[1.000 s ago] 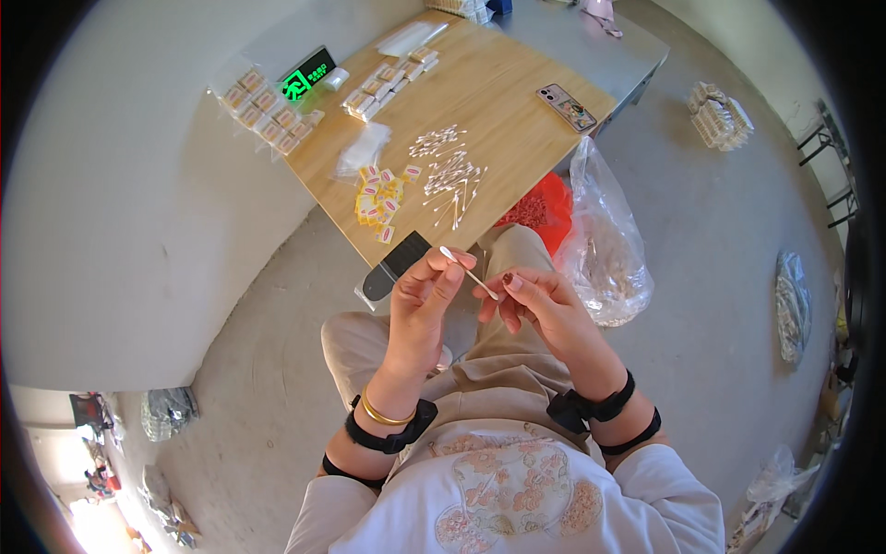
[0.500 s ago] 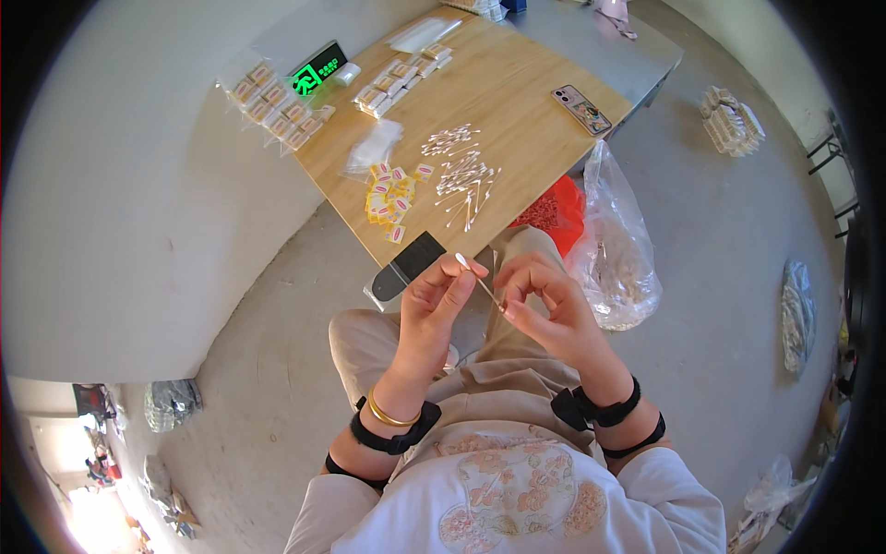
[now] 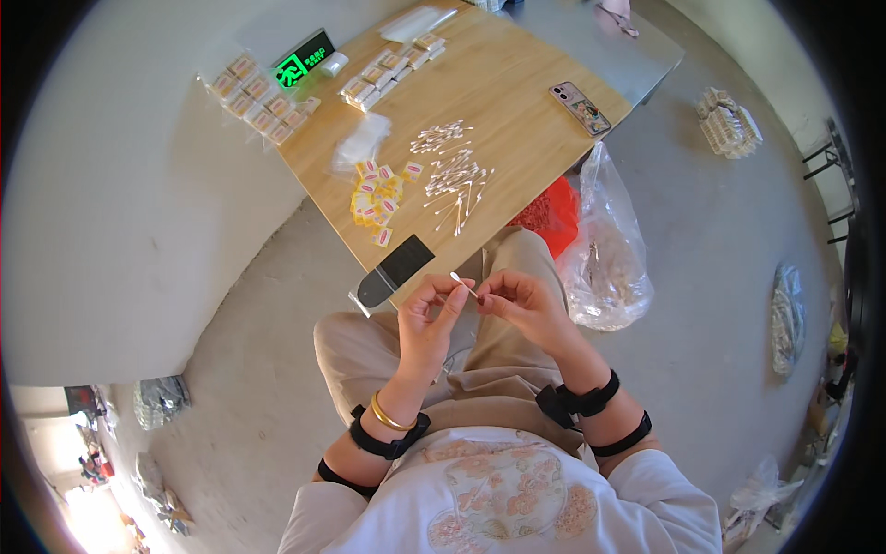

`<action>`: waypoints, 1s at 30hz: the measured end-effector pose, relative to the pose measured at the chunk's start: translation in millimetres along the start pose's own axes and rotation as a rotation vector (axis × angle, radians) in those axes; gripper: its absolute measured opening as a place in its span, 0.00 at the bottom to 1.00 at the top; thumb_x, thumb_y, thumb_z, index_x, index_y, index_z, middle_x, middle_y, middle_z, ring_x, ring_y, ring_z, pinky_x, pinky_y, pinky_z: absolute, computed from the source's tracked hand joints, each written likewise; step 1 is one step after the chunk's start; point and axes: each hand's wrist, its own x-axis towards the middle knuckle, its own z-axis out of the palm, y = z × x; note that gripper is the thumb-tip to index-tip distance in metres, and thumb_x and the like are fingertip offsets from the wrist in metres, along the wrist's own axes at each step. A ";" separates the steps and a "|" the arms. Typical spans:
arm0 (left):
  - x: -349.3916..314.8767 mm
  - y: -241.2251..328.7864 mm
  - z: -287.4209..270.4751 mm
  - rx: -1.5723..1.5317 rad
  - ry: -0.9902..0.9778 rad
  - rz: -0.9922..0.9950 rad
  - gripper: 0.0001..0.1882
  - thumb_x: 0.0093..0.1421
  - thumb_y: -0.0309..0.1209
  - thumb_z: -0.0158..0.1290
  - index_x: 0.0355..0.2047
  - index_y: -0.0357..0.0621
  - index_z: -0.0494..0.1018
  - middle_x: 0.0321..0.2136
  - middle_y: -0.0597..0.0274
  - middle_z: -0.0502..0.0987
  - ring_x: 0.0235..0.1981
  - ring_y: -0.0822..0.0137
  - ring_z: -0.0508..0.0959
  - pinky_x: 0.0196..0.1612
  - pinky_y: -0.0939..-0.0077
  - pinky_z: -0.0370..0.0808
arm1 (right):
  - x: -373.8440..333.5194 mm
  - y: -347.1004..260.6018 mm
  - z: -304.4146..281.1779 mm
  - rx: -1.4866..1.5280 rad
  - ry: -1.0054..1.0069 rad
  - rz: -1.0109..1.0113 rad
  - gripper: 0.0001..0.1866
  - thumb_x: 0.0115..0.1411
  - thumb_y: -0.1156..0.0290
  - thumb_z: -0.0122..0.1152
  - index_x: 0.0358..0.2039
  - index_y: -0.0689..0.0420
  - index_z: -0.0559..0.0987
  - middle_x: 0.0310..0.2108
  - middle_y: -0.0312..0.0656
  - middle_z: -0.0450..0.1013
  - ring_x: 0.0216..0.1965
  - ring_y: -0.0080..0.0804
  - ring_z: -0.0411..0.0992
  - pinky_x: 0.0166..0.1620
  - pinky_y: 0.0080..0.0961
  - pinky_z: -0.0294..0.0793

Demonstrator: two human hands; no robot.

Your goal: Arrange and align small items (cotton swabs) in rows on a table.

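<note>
**One cotton swab (image 3: 460, 280) pinched in both hands, just off the worktop's (image 3: 517, 102) near edge**

The left hand (image 3: 426, 316) has its fingers drawn to a pinch near one white tip, which pokes out past them; the right hand (image 3: 524, 309) has its fingers closed narrowly on the stick, right beside. The swab slants above the lap. Half a second ago the right fingers sat farther down the stick and more of it showed; now the two hands nearly meet.

A black pad (image 3: 404, 265) lies at the worktop's near-left corner, partly overhanging. Farther in, loose swabs (image 3: 455, 175) spread toward the near edge (rather untidily), with a heap of yellow-and-white cards (image 3: 372, 198) by the left edge. These lie as they did in the earlier frame.

Past the cards are flat clear bags (image 3: 362, 143). Small white-and-tan packs (image 3: 392, 71) stand in rows along the far edge, and at the left corner, by the wall, clear packaging (image 3: 254, 99) holds more in rows. Below the near edge, a red bag (image 3: 566, 217) contains small red pieces; beside it, a clear sack (image 3: 606, 277) has pale contents, hard to make out. A phone (image 3: 581, 109) lies near the right corner.
</note>
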 end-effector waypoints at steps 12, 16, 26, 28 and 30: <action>30.7 -10.5 -3.9 0.196 -0.015 0.003 0.06 0.63 0.28 0.59 0.39 0.41 0.77 0.35 0.69 0.79 0.36 0.78 0.74 0.42 0.80 0.69 | 29.7 13.2 -20.7 0.042 0.030 0.014 0.07 0.66 0.69 0.62 0.39 0.59 0.77 0.36 0.30 0.75 0.41 0.17 0.71 0.45 0.21 0.70; 49.2 -39.8 -7.8 0.400 0.031 -0.043 0.13 0.59 0.32 0.63 0.42 0.43 0.77 0.37 0.68 0.78 0.38 0.75 0.74 0.43 0.76 0.69 | 49.9 29.5 -61.2 -0.844 0.331 -0.212 0.04 0.57 0.75 0.62 0.34 0.57 0.78 0.31 0.38 0.75 0.37 0.35 0.73 0.41 0.33 0.71; 126.1 -105.2 -11.0 1.214 0.148 0.172 0.33 0.49 0.41 0.68 0.54 0.52 0.68 0.51 0.60 0.70 0.54 0.54 0.69 0.56 0.54 0.62 | 138.9 43.4 -113.6 -1.381 0.174 -0.289 0.06 0.52 0.75 0.65 0.31 0.56 0.77 0.33 0.41 0.72 0.44 0.44 0.70 0.46 0.39 0.71; 137.1 -108.3 -13.2 1.256 0.148 0.165 0.34 0.49 0.42 0.68 0.54 0.52 0.67 0.52 0.60 0.70 0.54 0.53 0.68 0.57 0.53 0.62 | 154.5 43.3 -109.6 -1.381 0.078 -0.282 0.07 0.52 0.75 0.64 0.33 0.54 0.78 0.37 0.40 0.72 0.46 0.41 0.69 0.49 0.38 0.71; 145.0 -110.6 -16.4 1.310 0.101 0.160 0.35 0.47 0.43 0.69 0.54 0.52 0.68 0.52 0.60 0.69 0.54 0.52 0.68 0.57 0.53 0.62 | 164.8 39.3 -105.3 -1.373 0.077 -0.345 0.11 0.50 0.75 0.66 0.36 0.53 0.78 0.39 0.40 0.70 0.48 0.41 0.68 0.51 0.38 0.70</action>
